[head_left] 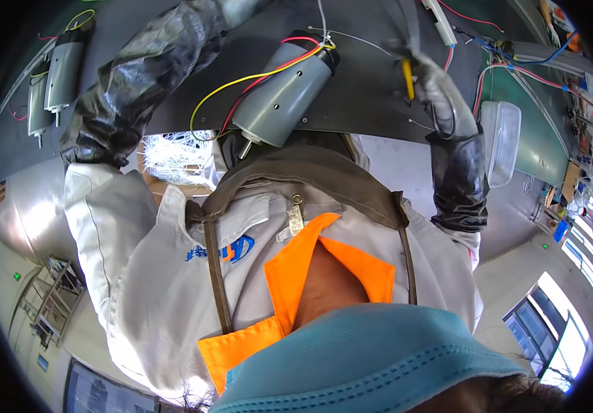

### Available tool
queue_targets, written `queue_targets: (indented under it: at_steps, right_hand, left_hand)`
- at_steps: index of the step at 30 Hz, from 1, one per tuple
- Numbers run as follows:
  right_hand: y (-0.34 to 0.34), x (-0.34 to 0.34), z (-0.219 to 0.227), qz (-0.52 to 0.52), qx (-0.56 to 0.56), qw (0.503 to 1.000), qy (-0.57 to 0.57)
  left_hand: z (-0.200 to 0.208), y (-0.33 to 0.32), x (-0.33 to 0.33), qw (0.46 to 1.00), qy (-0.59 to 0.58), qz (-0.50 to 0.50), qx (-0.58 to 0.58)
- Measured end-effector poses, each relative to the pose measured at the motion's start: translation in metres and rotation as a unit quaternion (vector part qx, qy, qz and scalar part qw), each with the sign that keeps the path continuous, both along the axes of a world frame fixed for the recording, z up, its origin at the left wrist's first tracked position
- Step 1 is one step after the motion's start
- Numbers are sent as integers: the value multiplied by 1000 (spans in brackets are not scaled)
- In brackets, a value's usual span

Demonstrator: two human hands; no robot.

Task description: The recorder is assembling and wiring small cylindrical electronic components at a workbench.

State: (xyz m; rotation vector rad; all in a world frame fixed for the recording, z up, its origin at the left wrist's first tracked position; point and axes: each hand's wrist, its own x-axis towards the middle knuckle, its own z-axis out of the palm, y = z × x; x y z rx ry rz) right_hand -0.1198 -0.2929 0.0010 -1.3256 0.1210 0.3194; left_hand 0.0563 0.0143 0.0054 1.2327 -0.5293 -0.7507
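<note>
A grey cylindrical motor (282,100) lies tilted at the near edge of the dark worktable, its shaft pointing toward me. Red and yellow wires leave its black far end, where a white cable tie (358,39) sticks out to the right. My gloved left hand (239,9) reaches past the motor at the top edge; its fingers are out of the picture. To the right of the motor, my gloved right hand (442,96) is closed on a yellow-handled tool (408,78), apparently small cutters. The tool's head is blurred.
Two more grey motors with wires, one a nearer motor (66,74), lie at the far left. Below the table edge stands a box (179,160) of white plastic strips. A clear plastic container (503,141) sits right of my right forearm, near red and blue wires (527,69).
</note>
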Motion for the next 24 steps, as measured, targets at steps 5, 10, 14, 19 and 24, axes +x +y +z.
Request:
queue_targets:
  at_steps: [5, 10, 14, 19, 24]
  right_hand:
    - [61, 3, 22, 162, -497, 835, -171]
    - [86, 6, 51, 221, -621, 749, -75]
    - [59, 1, 36, 94, -680, 717, -121]
    - [49, -15, 5, 63, -584, 801, -120]
    - [134, 6, -11, 50, 1, 977, 209]
  left_hand:
    - [3, -11, 14, 999, -20, 15, -38]
    - [39, -23, -4, 958, -228, 77, 157]
    - [33, 41, 15, 934, -247, 31, 257]
    - [29, 134, -69, 757, -456, 59, 464]
    - [-29, 50, -176, 854, -358, 231, 299]
